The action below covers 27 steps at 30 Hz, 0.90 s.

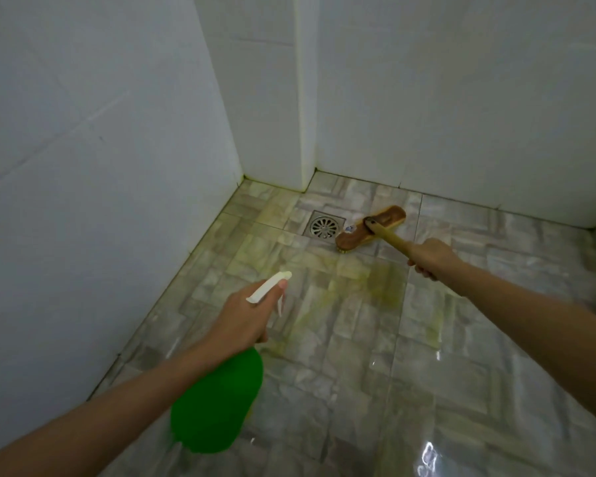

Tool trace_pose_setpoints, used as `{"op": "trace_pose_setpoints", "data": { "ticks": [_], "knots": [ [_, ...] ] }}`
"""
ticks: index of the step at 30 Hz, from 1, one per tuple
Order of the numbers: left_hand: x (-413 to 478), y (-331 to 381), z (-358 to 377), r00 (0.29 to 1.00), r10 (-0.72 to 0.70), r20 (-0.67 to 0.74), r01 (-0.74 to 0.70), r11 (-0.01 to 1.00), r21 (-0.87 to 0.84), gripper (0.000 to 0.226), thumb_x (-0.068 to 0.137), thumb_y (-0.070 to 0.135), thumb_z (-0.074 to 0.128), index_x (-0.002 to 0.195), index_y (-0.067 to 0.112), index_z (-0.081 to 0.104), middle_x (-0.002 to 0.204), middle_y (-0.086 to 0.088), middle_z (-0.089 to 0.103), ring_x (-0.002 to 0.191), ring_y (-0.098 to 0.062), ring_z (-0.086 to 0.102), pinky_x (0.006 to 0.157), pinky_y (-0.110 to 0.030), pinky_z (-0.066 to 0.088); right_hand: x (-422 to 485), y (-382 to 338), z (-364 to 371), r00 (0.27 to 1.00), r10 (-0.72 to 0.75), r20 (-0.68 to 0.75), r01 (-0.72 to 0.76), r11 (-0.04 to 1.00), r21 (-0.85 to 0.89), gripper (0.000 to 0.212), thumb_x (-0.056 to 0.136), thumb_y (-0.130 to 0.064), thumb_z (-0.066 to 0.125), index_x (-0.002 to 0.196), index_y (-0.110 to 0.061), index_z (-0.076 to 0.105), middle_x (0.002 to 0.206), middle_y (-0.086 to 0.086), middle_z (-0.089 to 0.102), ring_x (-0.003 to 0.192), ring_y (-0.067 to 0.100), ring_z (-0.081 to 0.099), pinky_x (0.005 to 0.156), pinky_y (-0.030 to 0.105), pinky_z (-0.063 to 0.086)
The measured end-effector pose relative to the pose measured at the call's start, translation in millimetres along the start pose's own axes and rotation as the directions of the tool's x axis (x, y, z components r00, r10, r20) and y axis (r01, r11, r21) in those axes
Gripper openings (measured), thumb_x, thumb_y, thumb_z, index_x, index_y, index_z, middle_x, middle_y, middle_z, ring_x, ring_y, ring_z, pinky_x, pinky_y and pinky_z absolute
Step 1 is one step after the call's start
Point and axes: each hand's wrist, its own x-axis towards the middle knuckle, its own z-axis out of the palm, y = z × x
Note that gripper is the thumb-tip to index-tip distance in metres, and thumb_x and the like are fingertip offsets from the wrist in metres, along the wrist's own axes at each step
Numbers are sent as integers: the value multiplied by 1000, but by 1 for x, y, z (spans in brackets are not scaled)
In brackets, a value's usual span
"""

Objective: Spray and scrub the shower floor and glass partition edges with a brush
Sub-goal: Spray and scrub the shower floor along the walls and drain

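My left hand (243, 313) grips the neck of a green spray bottle (217, 404) with a white trigger head (269, 285), the nozzle pointing at the wet, marbled shower floor (351, 332). My right hand (429, 258) holds the yellow handle of a wooden scrub brush (370, 228). The brush head lies bristles-down on the tiles just right of the round metal drain (324, 226). Yellow-green streaks of liquid spread over the tiles between the two hands. No glass partition is in view.
White tiled walls (93, 166) close the floor in on the left and at the back, with a boxed corner column (283, 98) behind the drain. The floor is glossy and wet toward the lower right.
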Motion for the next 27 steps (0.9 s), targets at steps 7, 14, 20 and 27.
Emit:
{"op": "trace_pose_setpoints", "data": {
  "ticks": [7,14,20,27],
  "knots": [
    [-8,-39,37,992,-76,-97,68,994,-84,64,99,52,54,81,-8,67,39,4,48,31,-8,44,38,-19,38,3,17,12,998,-52,43,53,998,-19,59,87,-58,52,82,0,61,61,10,48,49,19,40,48,28,34],
    [-26,-41,50,998,-66,-12,65,997,-51,52,100,52,51,69,12,64,34,4,45,30,-7,46,37,-17,38,-11,11,16,952,-294,90,301,838,-456,46,101,-22,34,146,-27,26,91,15,57,59,23,55,43,27,42],
    [-30,-41,51,997,-66,-48,62,996,-69,64,97,55,56,78,-6,66,52,-6,55,32,-8,43,37,-19,38,-48,-1,-1,975,-125,186,223,607,-762,55,96,-3,35,144,-30,34,95,14,60,62,23,57,48,27,43],
    [-34,-36,41,999,-11,-30,10,999,-40,48,100,45,55,62,17,52,40,4,41,29,-3,41,34,-14,35,-36,19,23,903,-396,167,398,622,-674,79,96,-1,28,144,-54,-5,70,8,48,52,20,49,47,32,45]
  ]
}}
